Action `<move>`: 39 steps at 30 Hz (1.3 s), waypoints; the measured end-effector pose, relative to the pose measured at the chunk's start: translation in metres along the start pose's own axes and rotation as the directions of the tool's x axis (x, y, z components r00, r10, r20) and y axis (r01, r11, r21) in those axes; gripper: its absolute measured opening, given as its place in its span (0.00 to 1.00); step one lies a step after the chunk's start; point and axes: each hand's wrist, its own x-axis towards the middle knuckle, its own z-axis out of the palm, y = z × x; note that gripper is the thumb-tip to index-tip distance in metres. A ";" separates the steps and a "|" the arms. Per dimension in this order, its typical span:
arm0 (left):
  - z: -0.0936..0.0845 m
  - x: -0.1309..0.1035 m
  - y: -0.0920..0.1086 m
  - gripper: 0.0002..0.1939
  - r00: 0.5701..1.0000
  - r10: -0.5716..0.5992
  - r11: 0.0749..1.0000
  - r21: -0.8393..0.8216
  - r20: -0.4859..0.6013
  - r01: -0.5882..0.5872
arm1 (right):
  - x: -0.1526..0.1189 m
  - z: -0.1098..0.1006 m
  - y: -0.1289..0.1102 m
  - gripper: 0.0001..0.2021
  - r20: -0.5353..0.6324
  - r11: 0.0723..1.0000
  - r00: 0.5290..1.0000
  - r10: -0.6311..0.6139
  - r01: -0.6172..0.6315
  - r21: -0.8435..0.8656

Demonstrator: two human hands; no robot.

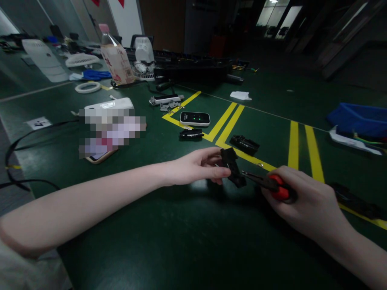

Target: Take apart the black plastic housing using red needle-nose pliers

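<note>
Above a green table (136, 241), the left hand (193, 167) reaches across, thumb nearest the camera, while the right hand (305, 197), knuckles up, closes around red-handled pliers (267, 183), tips beside the left thumb. Pinched between left thumb and fingers, a tilted black part (232, 164) looks light, stiff, possibly brittle, and probably best held by its long edges, clear of the ends.

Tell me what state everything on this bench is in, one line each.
Black part: gripped in the left hand.
Pliers: held in the right hand, tips close to the part.
Black-faced device: on, green lights lit.
Bottle: capped, standing.
Phone: lying down, screen blurred out.
Blue bin: open-topped.
</note>
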 end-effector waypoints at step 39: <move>0.011 -0.009 0.003 0.25 0.959 -0.161 0.983 -0.052 0.231 0.178 | 0.002 -0.001 -0.010 0.03 0.021 0.999 1.000 -0.016 0.017 -0.036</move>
